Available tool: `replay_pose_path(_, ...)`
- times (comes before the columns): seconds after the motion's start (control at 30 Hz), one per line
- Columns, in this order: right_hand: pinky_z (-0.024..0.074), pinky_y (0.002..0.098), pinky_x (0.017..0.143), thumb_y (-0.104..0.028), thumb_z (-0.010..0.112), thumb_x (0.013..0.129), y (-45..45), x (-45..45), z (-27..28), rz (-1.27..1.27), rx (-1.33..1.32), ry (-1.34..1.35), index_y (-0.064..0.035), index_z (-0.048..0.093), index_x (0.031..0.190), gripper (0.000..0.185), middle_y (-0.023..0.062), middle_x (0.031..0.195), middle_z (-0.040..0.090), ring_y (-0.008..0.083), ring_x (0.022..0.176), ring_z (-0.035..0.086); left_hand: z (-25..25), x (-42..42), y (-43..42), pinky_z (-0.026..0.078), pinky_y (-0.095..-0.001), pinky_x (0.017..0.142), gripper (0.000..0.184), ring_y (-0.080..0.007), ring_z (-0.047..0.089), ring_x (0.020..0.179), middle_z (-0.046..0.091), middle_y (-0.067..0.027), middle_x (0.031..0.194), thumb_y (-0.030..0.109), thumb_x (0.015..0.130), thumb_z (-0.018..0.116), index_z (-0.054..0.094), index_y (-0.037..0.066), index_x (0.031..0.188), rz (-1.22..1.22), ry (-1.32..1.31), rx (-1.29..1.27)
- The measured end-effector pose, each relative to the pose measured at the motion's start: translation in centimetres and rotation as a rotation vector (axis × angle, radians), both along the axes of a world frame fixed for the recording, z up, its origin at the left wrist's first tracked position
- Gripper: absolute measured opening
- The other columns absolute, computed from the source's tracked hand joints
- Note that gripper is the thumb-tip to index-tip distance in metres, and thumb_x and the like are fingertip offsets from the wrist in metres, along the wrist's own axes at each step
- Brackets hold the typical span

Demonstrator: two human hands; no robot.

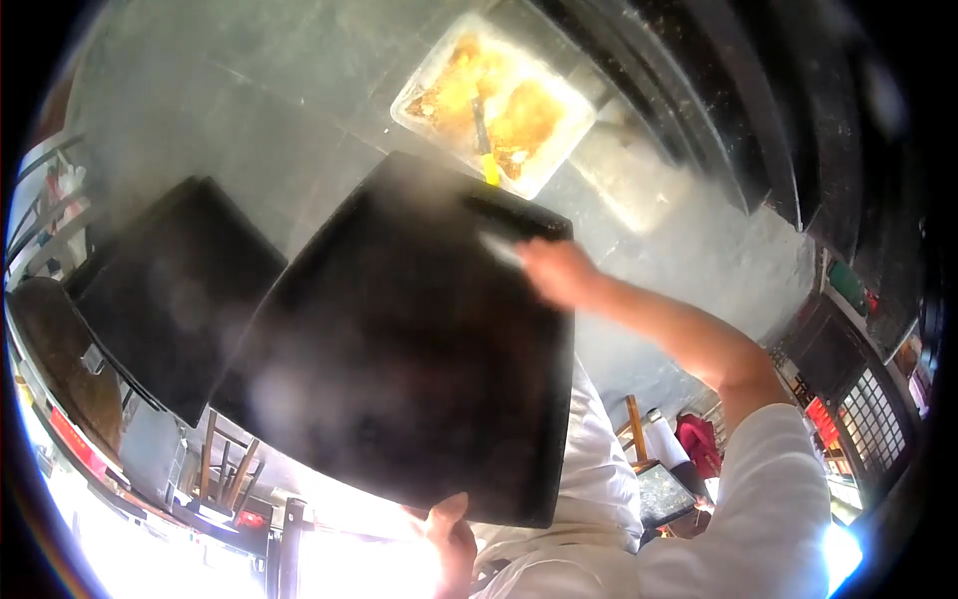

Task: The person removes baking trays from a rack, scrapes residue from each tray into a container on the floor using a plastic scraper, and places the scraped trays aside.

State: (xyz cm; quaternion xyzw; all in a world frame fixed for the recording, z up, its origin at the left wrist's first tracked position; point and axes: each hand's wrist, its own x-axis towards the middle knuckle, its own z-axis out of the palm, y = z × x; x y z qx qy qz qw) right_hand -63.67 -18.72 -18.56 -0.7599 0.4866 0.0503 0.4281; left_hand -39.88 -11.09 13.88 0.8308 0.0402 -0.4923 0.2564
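A large black panel, roughly square with a thin rim, fills the middle of the head view and is tilted. My left hand grips its lower edge, the thumb over the front and the other fingers mostly hidden. Near the upper right corner of the panel, my right hand is closed round a small pale flat tool, whose tip is at the black surface. Blur hides the tool's exact kind. Past the panel's top edge lies a white tray of orange-brown material, with a yellow-handled brush in it.
A second black panel stands at left, beside the first. Curved dark boards are stacked at upper right. Wooden stools are at lower left, and a dark lattice frame is at far right. A pale patch marks the grey floor.
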Motion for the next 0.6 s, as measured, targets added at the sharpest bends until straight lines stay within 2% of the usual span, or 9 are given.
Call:
replay_pose_path(0.03, 0.0533, 0.0526, 0.064, -0.011, 0.058, 0.088, 1.0, 0.4, -0.1, 0.092, 0.046, 0.015, -0.0079, 0.055, 0.106, 0.018, 0.0164, 0.093, 0.063, 0.0414, 0.074, 0.066, -0.2, 0.3, 0.6, 0.043, -0.0330, 0.090, 0.063, -0.0228, 0.054, 0.100, 0.055, -0.0088, 0.109, 0.013, 0.062, 0.064, 0.051, 0.004, 0.123, 0.006, -0.004, -0.013)
replay_pose_path(0.1, 0.0540, 0.0531, 0.068, -0.009, 0.057, 0.087, 1.6, 0.5, -3.7, 0.008, 0.149, 0.055, -0.0077, 0.056, 0.106, 0.019, 0.0191, 0.096, 0.064, 0.0440, 0.078, 0.067, -0.5, 1.0, 1.7, 0.044, -0.0336, 0.091, 0.063, -0.0229, 0.055, 0.098, 0.056, -0.0088, 0.109, 0.011, 0.062, 0.063, 0.051, 0.004, 0.124, 0.019, -0.012, -0.038)
replay_pose_path(0.17, 0.0530, 0.0529, 0.074, -0.009, 0.055, 0.086, 1.1, -1.4, -8.7, -0.130, 0.084, 0.029, -0.0083, 0.059, 0.099, 0.014, 0.0194, 0.097, 0.067, 0.0422, 0.090, 0.066, -0.4, 1.4, 2.4, 0.045, -0.0339, 0.090, 0.062, -0.0226, 0.055, 0.098, 0.057, -0.0085, 0.108, 0.010, 0.062, 0.062, 0.051, 0.004, 0.124, 0.117, 0.066, -0.086)
replay_pose_path(0.2, 0.0527, 0.0523, 0.074, -0.010, 0.056, 0.086, -0.9, -1.9, -9.5, -0.011, 0.135, 0.103, -0.0084, 0.060, 0.098, 0.013, 0.0170, 0.097, 0.068, 0.0398, 0.091, 0.066, -0.3, 1.8, 2.9, 0.045, -0.0332, 0.088, 0.056, -0.0216, 0.055, 0.094, 0.056, -0.0079, 0.107, 0.010, 0.064, 0.060, 0.053, 0.004, 0.120, 0.092, 0.113, -0.103)
replay_pose_path(0.23, 0.0526, 0.0526, 0.073, -0.009, 0.056, 0.086, -1.6, -2.0, -9.8, 0.010, 0.068, 0.050, -0.0089, 0.060, 0.096, 0.012, 0.0165, 0.095, 0.068, 0.0403, 0.089, 0.066, -0.2, 2.0, 3.7, 0.045, -0.0329, 0.087, 0.054, -0.0214, 0.055, 0.094, 0.056, -0.0078, 0.106, 0.010, 0.065, 0.060, 0.053, 0.004, 0.118, -0.111, 0.007, -0.058)
replay_pose_path(0.27, 0.0528, 0.0521, 0.073, -0.009, 0.055, 0.086, -2.2, -1.5, -9.9, 0.032, 0.001, 0.029, -0.0094, 0.060, 0.098, 0.012, 0.0169, 0.094, 0.067, 0.0404, 0.088, 0.066, 0.2, 2.4, 4.6, 0.045, -0.0325, 0.086, 0.052, -0.0211, 0.055, 0.093, 0.056, -0.0076, 0.105, 0.011, 0.065, 0.060, 0.053, 0.004, 0.117, -0.314, -0.095, -0.006)
replay_pose_path(0.4, 0.0534, 0.0498, 0.069, -0.011, 0.055, 0.088, -6.6, -0.3, -5.4, -0.109, -0.271, 0.040, -0.0107, 0.060, 0.106, 0.019, 0.0170, 0.089, 0.065, 0.0395, 0.087, 0.066, 0.7, 1.0, 1.6, 0.042, -0.0324, 0.087, 0.052, -0.0202, 0.052, 0.097, 0.054, -0.0084, 0.108, 0.015, 0.067, 0.063, 0.053, 0.004, 0.116, -0.113, -0.016, 0.050)
replay_pose_path(0.5, 0.0536, 0.0480, 0.066, -0.013, 0.056, 0.090, -10.1, -1.6, -3.2, -0.424, 0.010, 0.148, -0.0106, 0.059, 0.114, 0.025, 0.0164, 0.089, 0.064, 0.0385, 0.082, 0.067, 0.2, 0.1, -0.4, 0.043, -0.0325, 0.089, 0.057, -0.0197, 0.053, 0.096, 0.056, -0.0069, 0.107, 0.016, 0.066, 0.070, 0.054, 0.003, 0.119, 0.096, 0.016, -0.083)
replay_pose_path(0.6, 0.0523, 0.0485, 0.062, -0.012, 0.056, 0.090, -11.1, -2.6, -3.3, -0.366, -0.099, 0.077, -0.0132, 0.062, 0.107, 0.017, 0.0161, 0.084, 0.064, 0.0389, 0.073, 0.065, 0.3, 0.8, -1.2, 0.045, -0.0311, 0.087, 0.054, -0.0166, 0.057, 0.091, 0.060, -0.0039, 0.102, 0.016, 0.066, 0.079, 0.059, 0.003, 0.114, 0.098, 0.038, -0.117)
